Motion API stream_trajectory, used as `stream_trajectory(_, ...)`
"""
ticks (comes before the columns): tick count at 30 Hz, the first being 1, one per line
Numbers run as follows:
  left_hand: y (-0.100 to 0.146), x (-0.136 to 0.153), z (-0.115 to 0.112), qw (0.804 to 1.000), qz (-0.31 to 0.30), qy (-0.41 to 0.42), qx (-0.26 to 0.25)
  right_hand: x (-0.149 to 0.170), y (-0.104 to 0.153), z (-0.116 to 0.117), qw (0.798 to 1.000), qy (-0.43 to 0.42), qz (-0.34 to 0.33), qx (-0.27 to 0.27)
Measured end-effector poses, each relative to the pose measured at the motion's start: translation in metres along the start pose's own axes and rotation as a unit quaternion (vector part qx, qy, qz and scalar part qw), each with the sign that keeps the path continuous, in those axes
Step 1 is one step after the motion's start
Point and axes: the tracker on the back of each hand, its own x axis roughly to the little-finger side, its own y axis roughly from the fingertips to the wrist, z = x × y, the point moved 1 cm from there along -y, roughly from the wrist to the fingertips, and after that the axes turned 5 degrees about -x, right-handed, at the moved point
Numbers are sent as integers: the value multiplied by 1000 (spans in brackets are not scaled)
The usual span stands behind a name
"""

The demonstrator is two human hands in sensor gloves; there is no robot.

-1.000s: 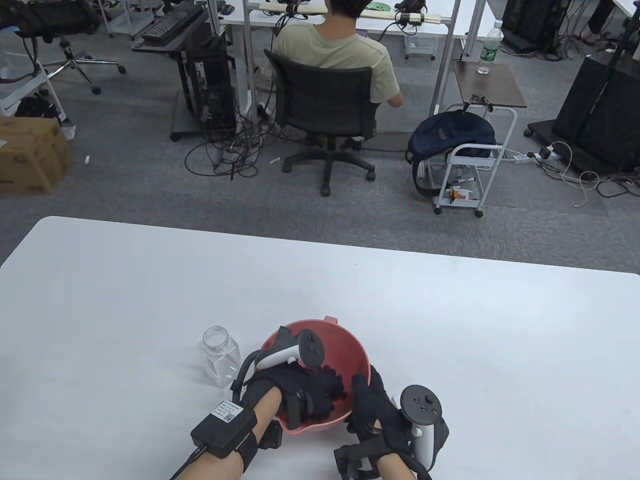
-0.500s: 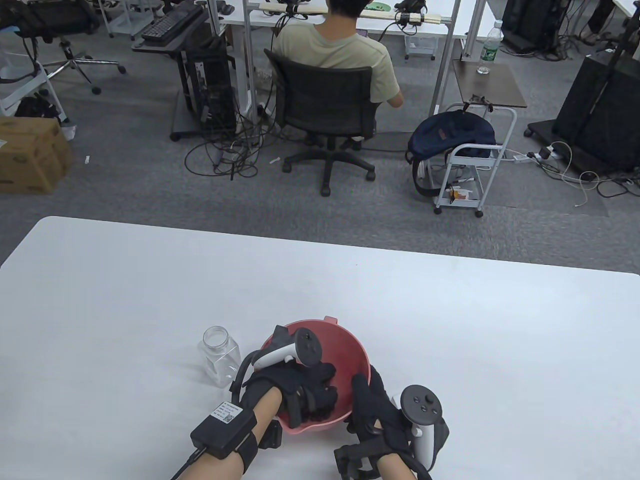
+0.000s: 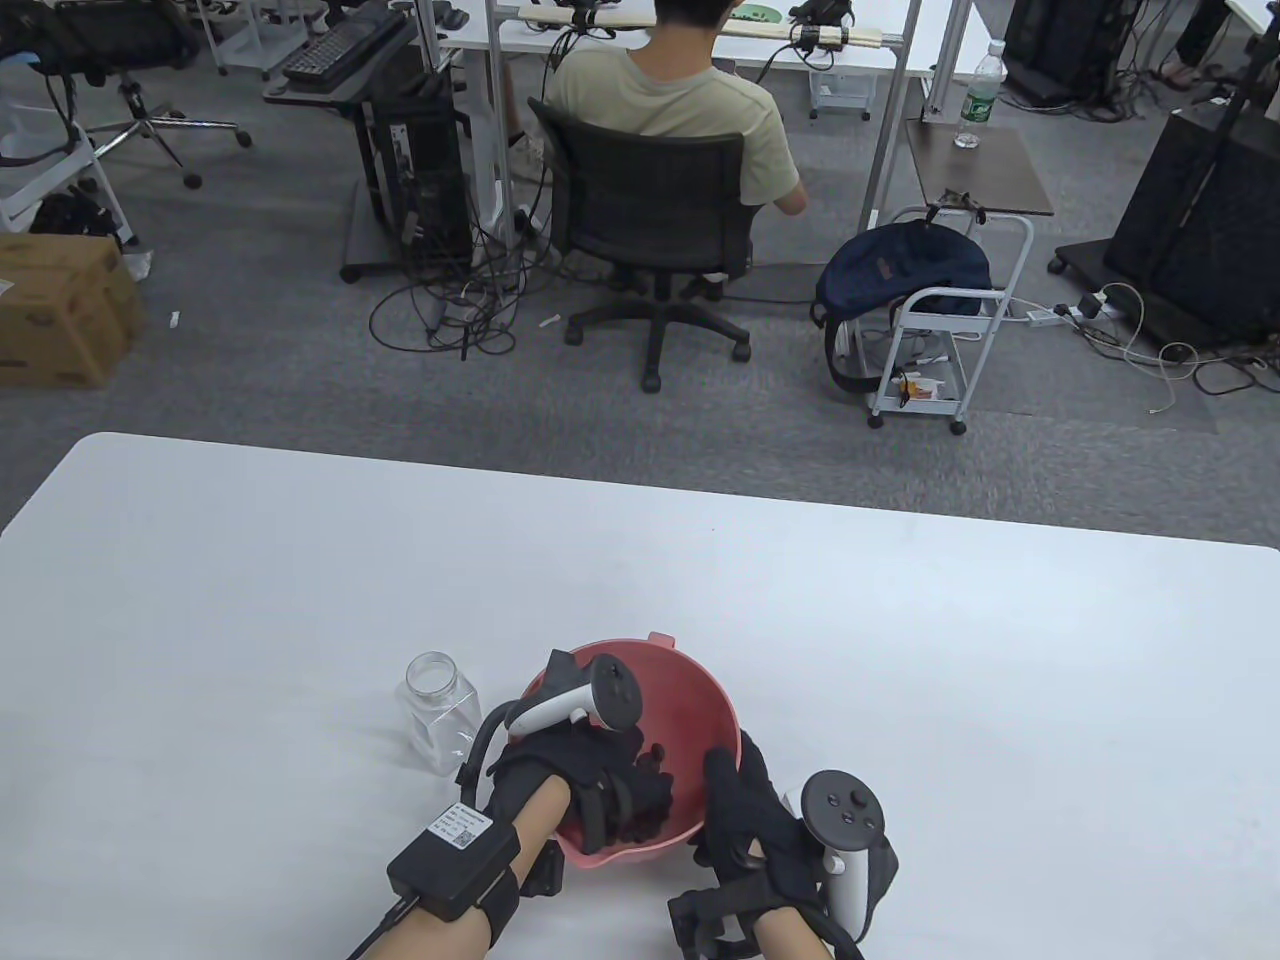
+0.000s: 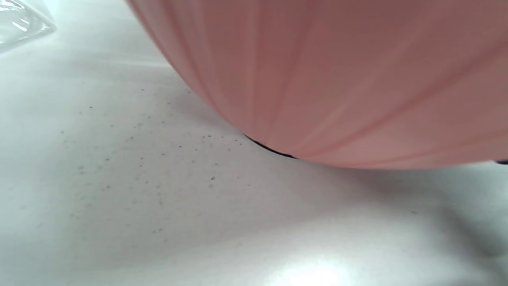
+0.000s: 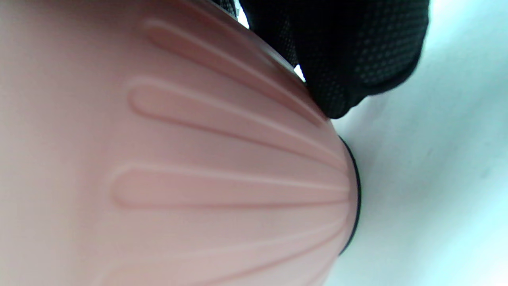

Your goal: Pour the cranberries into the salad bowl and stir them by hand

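The pink salad bowl (image 3: 700,700) stands near the table's front edge. Its ribbed outer wall fills the left wrist view (image 4: 337,79) and the right wrist view (image 5: 178,159). Dark cranberries (image 3: 655,750) lie in its bottom. My left hand (image 3: 625,790) reaches down into the bowl, its black-gloved fingers loosely bent among the cranberries, which they partly hide. My right hand (image 3: 735,800) grips the bowl's right rim, thumb inside and fingers (image 5: 349,51) against the outer wall. The clear jar (image 3: 440,710) stands upright and empty just left of the bowl, apart from both hands.
The white table (image 3: 900,700) stretches away behind and to both sides of the bowl. A corner of the jar (image 4: 20,20) shows in the left wrist view. Beyond the table, a person sits in an office chair (image 3: 650,210).
My left hand's fingers have drawn back from the bowl's right side toward its near wall, uncovering some cranberries. The right hand, bowl and jar have not moved.
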Motion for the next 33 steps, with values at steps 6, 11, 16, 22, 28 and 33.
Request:
stream_trajectory(6, 1, 0, 1, 1000, 17, -10, 4, 0, 0, 0, 1000, 0, 0, 0)
stream_trajectory(11, 1, 0, 1, 1000, 24, -17, 10, 0, 0, 0, 1000, 0, 0, 0)
stream_trajectory(16, 1, -1, 1, 1000, 18, -18, 17, 0, 0, 0, 1000, 0, 0, 0)
stream_trajectory(22, 0, -1, 1, 1000, 9, -19, 14, 0, 0, 0, 1000, 1, 0, 0)
stream_trajectory(28, 1, -2, 1, 1000, -4, -21, 6, 0, 0, 0, 1000, 1, -1, 0)
stream_trajectory(33, 2, -4, 1, 1000, -19, -21, 1, 0, -1, 0, 1000, 3, -2, -1)
